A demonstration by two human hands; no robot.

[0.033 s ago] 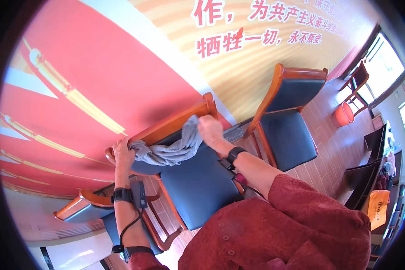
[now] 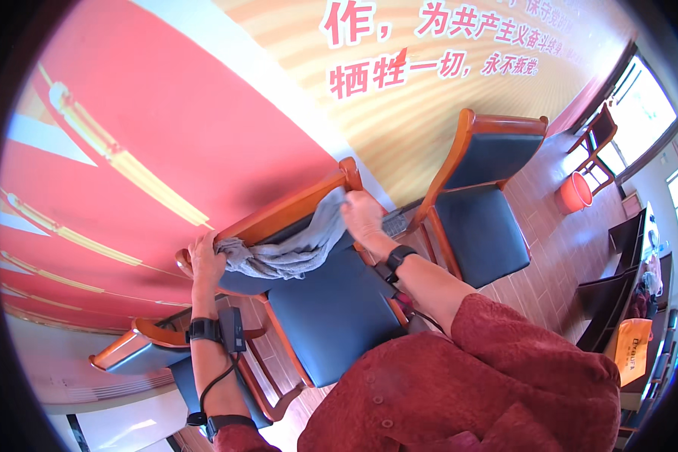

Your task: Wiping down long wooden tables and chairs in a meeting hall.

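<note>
A wooden chair with a dark blue padded seat (image 2: 328, 316) stands before me, its back against the wall. My left hand (image 2: 206, 258) is closed over the left end of its wooden top rail (image 2: 279, 205). A grey cloth (image 2: 297, 252) hangs in folds across the backrest, bunched right beside the left fingers; whether they pinch it too is hidden. Near the rail's right end, my right hand (image 2: 363, 218) is closed on the other end of the cloth, which stretches between both hands. Dark straps and a small boxed device (image 2: 232, 329) sit on my forearms.
A matching chair (image 2: 484, 230) stands to the right, and another (image 2: 139, 343) at the lower left. Farther right are a red bucket (image 2: 575, 192), a wooden chair by the bright doorway and a dark desk with an orange bag (image 2: 631, 348). A printed red and yellow wall rises behind.
My right hand has shifted slightly right and down, drawing the cloth out longer and straighter. My left hand has stayed in place on the rail.
</note>
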